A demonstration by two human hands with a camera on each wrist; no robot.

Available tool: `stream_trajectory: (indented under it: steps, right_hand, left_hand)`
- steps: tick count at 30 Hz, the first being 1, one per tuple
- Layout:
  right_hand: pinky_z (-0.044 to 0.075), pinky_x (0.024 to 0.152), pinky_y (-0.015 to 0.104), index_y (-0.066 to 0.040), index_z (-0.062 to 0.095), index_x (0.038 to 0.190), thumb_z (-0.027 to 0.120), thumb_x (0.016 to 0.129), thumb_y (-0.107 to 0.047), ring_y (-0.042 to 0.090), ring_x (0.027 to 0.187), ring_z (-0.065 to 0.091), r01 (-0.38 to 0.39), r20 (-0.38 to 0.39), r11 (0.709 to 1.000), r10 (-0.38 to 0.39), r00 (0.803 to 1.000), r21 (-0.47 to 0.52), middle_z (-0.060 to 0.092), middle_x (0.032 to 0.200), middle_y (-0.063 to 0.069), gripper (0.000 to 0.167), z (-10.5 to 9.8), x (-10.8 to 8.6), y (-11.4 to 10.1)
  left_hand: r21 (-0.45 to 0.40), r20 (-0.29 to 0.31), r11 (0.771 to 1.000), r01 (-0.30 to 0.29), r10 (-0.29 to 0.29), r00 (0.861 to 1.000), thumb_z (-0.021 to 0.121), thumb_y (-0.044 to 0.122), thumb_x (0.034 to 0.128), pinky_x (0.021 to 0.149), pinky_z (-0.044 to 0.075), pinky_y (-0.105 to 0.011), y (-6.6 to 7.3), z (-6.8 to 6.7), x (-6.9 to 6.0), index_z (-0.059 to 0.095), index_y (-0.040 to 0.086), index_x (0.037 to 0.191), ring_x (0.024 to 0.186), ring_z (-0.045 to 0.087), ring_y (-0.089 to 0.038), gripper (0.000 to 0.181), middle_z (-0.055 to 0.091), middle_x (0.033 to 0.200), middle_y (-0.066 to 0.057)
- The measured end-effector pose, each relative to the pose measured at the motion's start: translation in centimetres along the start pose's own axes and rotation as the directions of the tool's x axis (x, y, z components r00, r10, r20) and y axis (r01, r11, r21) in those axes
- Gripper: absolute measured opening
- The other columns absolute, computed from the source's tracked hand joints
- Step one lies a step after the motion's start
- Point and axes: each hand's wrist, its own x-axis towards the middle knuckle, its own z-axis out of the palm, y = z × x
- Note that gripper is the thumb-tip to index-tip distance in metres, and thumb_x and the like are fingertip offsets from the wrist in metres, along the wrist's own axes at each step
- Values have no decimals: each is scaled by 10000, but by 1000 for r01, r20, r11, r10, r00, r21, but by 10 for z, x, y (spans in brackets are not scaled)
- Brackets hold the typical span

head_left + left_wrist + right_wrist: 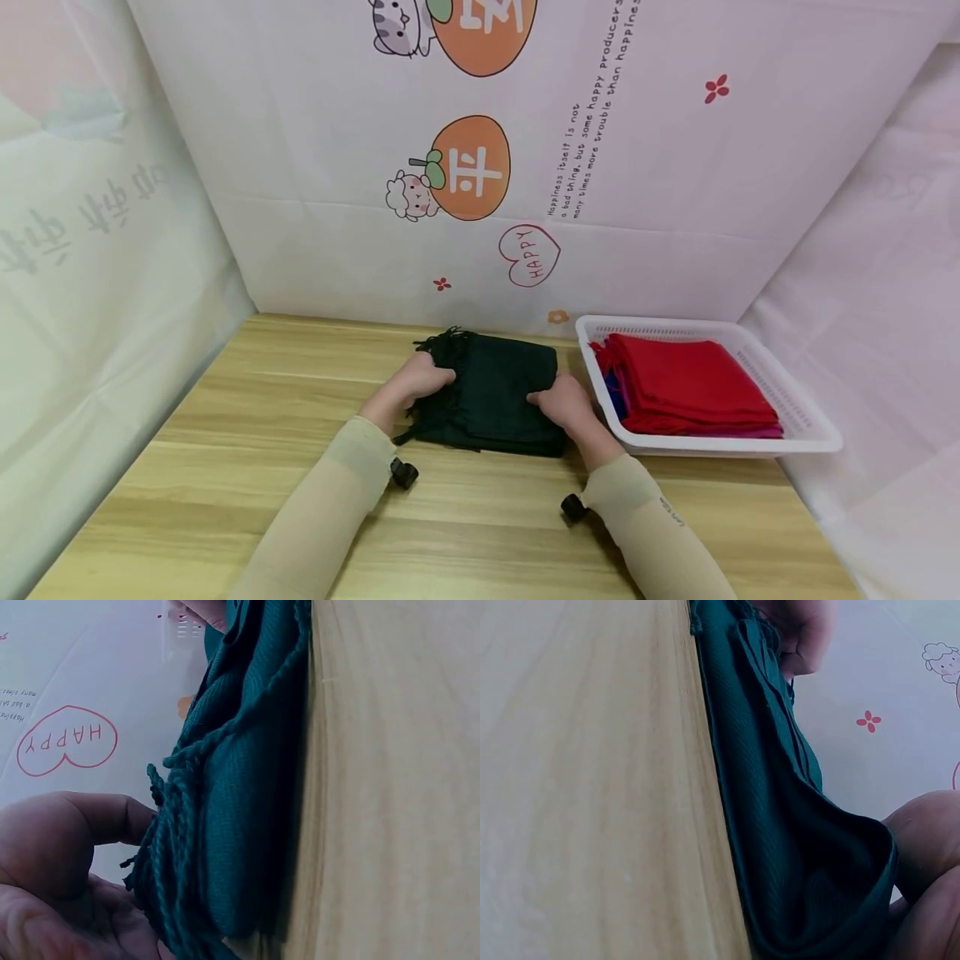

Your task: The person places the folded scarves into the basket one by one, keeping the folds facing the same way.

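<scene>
A dark green fringed scarf [502, 392] lies folded into a flat rectangle on the wooden table. At its fringed left edge my left hand [418, 379] pinches the cloth, thumb on top. My right hand [564, 402] holds the folded right edge, its thumb resting over the upper layer. Twisted tassels [176, 847] hang beside the left thumb in the left wrist view. Seen from the right wrist, the scarf's folded end [817, 877] bulges as an open loop against the right hand [930, 862]. The fingers beneath the cloth are mostly hidden.
To the right of the scarf stands a white plastic basket [813, 437] with a folded red scarf [690, 383] on top; blue and magenta cloth shows under it. A printed white sheet [637, 267] hangs behind the table [247, 417], with more sheets at both sides.
</scene>
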Motion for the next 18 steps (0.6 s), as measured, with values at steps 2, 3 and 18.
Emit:
stream_trajectory:
  steps: [2,3,18]
  right_hand:
    - [449,1200,624,218,453,1527,768,1027,-238,521,1423,542,-4,0,1000,4,1000,13,525,1556,397,747,0,0,0]
    - [442,1205,627,219,437,1538,762,1030,-239,525,1432,532,-3,2,1000,3,1000,19,513,1564,401,757,0,0,1]
    - [351,1271,636,183,272,1649,637,1127,-325,524,1550,400,-21,21,992,18,1000,123,368,1683,390,814,1,0,2]
  left_hand:
    - [-6,8,1000,-3,3,1000,605,249,1074,793,448,-419,0,1,1,558,-55,1213,738,466,-243,337,510,1090,-187]
    - [-7,7,1000,-4,4,1000,612,271,1083,834,458,-437,0,1,1,558,-70,1259,806,509,-269,387,525,1149,-208]
    - [-87,7,996,-25,26,1000,785,314,1055,671,414,-342,-3,-3,1,562,58,830,643,400,-171,407,477,768,-27]
